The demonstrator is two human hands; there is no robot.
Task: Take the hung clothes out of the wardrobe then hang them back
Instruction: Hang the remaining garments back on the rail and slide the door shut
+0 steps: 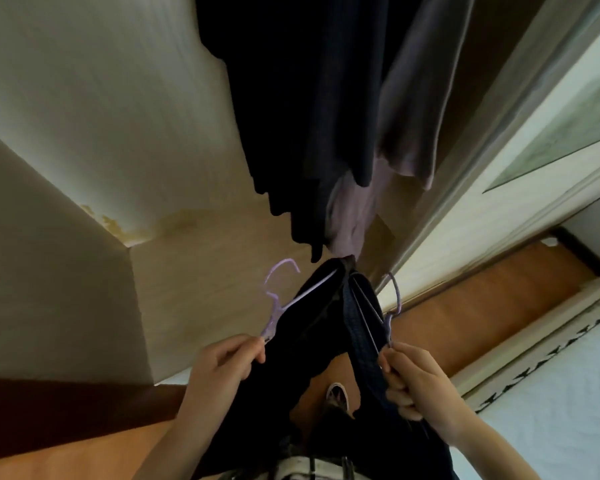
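My left hand (227,363) pinches the end of a lilac hanger (281,299) that carries a black garment (302,341). My right hand (413,382) grips a second lilac hanger (394,306) together with a dark blue garment (364,341) draped over it. Both hangers are held low in front of me, their hooks free in the air. Above them, dark clothes (302,109) and a mauve garment (413,109) hang inside the wardrobe. The rail is out of view.
The wardrobe's pale wooden inner wall (101,98) and its floor panel (201,271) lie to the left. A sliding door frame (482,161) runs along the right. Orange wood flooring (482,313) and a white patterned surface (551,393) lie below right. My foot (338,393) shows between the garments.
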